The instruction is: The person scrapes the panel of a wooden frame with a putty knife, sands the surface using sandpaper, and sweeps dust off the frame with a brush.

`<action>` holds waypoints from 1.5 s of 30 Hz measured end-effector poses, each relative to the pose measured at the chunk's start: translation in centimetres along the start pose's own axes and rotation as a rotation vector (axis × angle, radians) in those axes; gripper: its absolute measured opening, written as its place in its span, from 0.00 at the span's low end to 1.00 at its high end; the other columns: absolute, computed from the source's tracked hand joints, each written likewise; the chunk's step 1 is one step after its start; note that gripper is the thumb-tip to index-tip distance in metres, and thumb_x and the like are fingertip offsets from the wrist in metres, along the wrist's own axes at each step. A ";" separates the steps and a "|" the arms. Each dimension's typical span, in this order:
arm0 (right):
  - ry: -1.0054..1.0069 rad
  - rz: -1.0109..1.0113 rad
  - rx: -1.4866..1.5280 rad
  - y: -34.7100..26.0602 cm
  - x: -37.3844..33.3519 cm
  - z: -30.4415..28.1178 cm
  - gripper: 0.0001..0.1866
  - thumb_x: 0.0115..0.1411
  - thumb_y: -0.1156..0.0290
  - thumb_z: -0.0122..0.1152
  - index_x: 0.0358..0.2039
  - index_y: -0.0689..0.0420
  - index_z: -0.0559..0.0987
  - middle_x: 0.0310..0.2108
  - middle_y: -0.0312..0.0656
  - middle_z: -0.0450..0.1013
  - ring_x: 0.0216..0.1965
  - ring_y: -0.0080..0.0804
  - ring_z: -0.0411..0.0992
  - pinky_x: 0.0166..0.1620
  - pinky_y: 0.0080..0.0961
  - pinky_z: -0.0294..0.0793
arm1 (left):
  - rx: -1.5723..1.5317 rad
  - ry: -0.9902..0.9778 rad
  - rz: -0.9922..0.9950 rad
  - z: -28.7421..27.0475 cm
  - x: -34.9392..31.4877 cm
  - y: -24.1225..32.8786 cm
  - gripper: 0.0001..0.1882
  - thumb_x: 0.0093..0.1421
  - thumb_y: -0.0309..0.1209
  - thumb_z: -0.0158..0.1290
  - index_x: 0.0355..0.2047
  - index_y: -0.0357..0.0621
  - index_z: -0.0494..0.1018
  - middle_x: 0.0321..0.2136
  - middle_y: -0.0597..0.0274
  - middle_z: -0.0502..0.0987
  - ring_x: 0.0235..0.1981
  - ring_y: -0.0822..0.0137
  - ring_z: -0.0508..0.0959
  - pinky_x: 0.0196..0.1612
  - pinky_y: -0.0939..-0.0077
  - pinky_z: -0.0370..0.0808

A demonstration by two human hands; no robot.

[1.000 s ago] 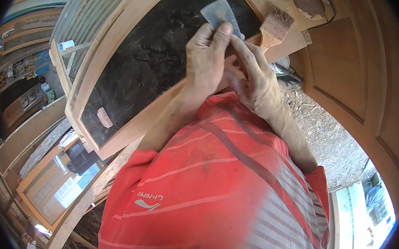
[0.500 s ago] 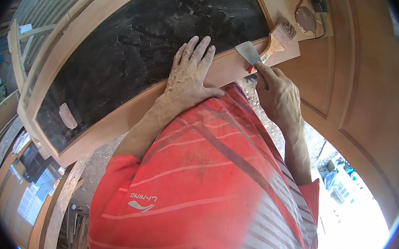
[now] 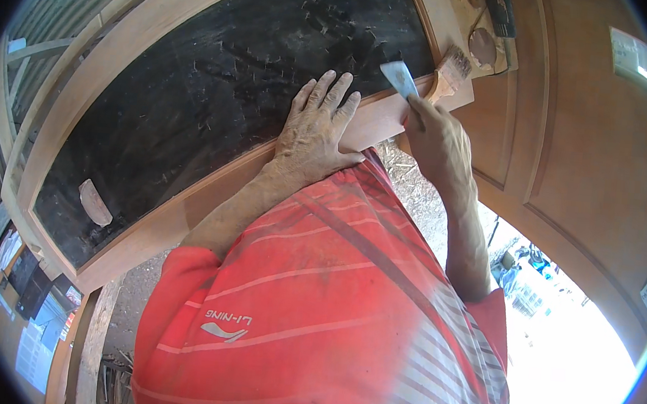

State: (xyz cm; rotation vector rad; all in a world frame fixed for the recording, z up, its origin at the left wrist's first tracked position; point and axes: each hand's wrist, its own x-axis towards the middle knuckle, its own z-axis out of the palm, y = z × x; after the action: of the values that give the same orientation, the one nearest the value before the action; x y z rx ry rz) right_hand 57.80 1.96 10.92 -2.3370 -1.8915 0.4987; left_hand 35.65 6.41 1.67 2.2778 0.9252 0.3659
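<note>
Comparing with half a second ago: left hand (image 3: 315, 137) still flat on the work, fingers spread; right hand (image 3: 436, 139) shifted so the blade of the putty knife (image 3: 399, 79) now points up over the rail.
Left grip: open, palm and fingers pressed across the wooden frame rail (image 3: 376, 119) and the edge of the dark panel (image 3: 218, 95); holding nothing.
Right grip: clamped on the handle of the putty knife, blade light grey, tip raised just above the rail, seemingly not on the wood.
Meaning for the work: likely a pause between strokes along the rail, with the left hand steadying the piece.
Place of the tool: at the right end of the rail, just beside the paintbrush (image 3: 450, 71).
Around: paintbrush lying bristles-up near the frame corner; round wooden disc (image 3: 482, 47) just beyond it; pale scrap (image 3: 95, 203) on the dark panel's lower left; brown panelled door (image 3: 586, 147) to the right.
In the way: paintbrush close to the blade's path; red striped shirt (image 3: 315, 308) hiding the lower part of the rail.
</note>
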 end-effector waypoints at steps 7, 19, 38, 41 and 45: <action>-0.049 0.111 0.031 -1.2 2.8 -0.9 0.14 0.69 0.63 0.56 0.48 0.53 0.85 0.37 0.54 0.82 0.40 0.57 0.81 0.43 0.52 0.79 | -0.013 0.033 0.003 0.1 -0.1 -0.1 0.52 0.50 0.56 0.70 0.70 0.41 0.68 0.75 0.48 0.57 0.78 0.47 0.52 0.79 0.48 0.46; -0.003 -0.013 -0.033 -0.5 10.4 -2.0 0.18 0.68 0.62 0.56 0.52 0.55 0.86 0.37 0.59 0.82 0.41 0.56 0.83 0.49 0.47 0.80 | 0.037 0.070 0.019 0.3 0.1 0.2 0.50 0.49 0.54 0.70 0.69 0.42 0.69 0.74 0.47 0.59 0.77 0.47 0.54 0.78 0.48 0.48; 0.116 -0.146 -0.103 -0.8 7.4 -0.5 0.07 0.67 0.66 0.58 0.38 0.53 0.83 0.31 0.55 0.80 0.34 0.58 0.81 0.38 0.53 0.80 | 0.018 0.009 -0.039 -0.5 0.2 1.2 0.51 0.50 0.55 0.69 0.70 0.43 0.68 0.76 0.51 0.58 0.78 0.50 0.52 0.79 0.49 0.46; 0.047 -0.159 -0.126 -0.2 8.5 -0.9 0.09 0.67 0.65 0.58 0.42 0.52 0.83 0.33 0.54 0.80 0.34 0.58 0.81 0.38 0.52 0.80 | 0.041 0.013 -0.036 -0.6 0.3 0.8 0.51 0.50 0.56 0.70 0.69 0.43 0.68 0.75 0.51 0.58 0.78 0.49 0.52 0.79 0.49 0.46; 0.022 -0.126 -0.102 -0.1 7.7 -0.8 0.08 0.68 0.67 0.57 0.42 0.52 0.81 0.32 0.55 0.79 0.34 0.59 0.81 0.39 0.53 0.81 | 0.016 -0.015 -0.064 -0.6 0.7 1.2 0.51 0.48 0.53 0.72 0.69 0.44 0.69 0.75 0.50 0.57 0.77 0.49 0.53 0.78 0.48 0.48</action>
State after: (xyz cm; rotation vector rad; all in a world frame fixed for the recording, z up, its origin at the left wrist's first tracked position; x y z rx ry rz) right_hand 59.32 9.49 10.20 -2.2532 -2.0846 0.3714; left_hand 36.50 6.49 2.91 2.2570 0.9940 0.3137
